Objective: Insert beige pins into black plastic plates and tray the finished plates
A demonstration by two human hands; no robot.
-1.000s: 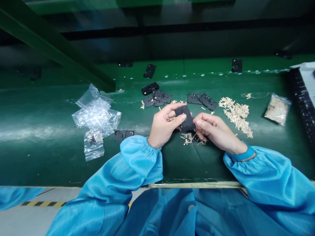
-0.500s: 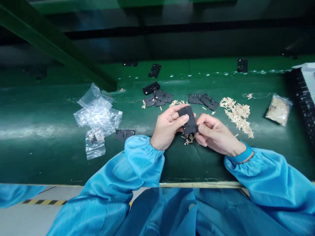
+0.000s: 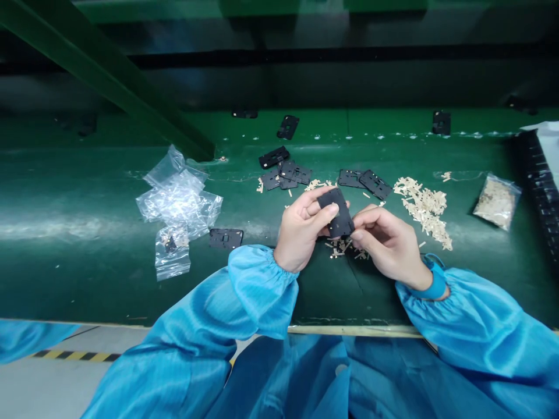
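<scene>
black perforated plate [image 3: 337, 214] gripped between both hands just above the green bench [image 3: 87, 273], tilted, its long side running away from the body. left hand [image 3: 301, 230] clamped on the upper end, thumb laid across the face, fingers behind. right hand [image 3: 390, 247] closed on the lower end, fingers curled in against the edge, so both grips together on the plate and neither apart. directly under the hands, a small heap of pale strips [image 3: 345, 249] on the bench. farther right, a larger scatter of pale slivers [image 3: 421, 209], and beyond that a clear bag of pale pieces [image 3: 496, 202]. ahead of the hands, a loose group of black plates [image 3: 294, 173], some overlapping, with a further pair of black plates [image 3: 362, 183] lying side by side near it. to the left, a lone black plate [image 3: 226, 238] just beside a crumpled heap of clear plastic bags [image 3: 179, 198], and a smaller clear bag [image 3: 172, 253] with a dark part inside, touching that heap. blue gathered sleeves [image 3: 257, 285] on both arms, a blue cuff [image 3: 434, 285] at the right wrist. black ridged strip [image 3: 535, 180] along the bench's far right.
</scene>
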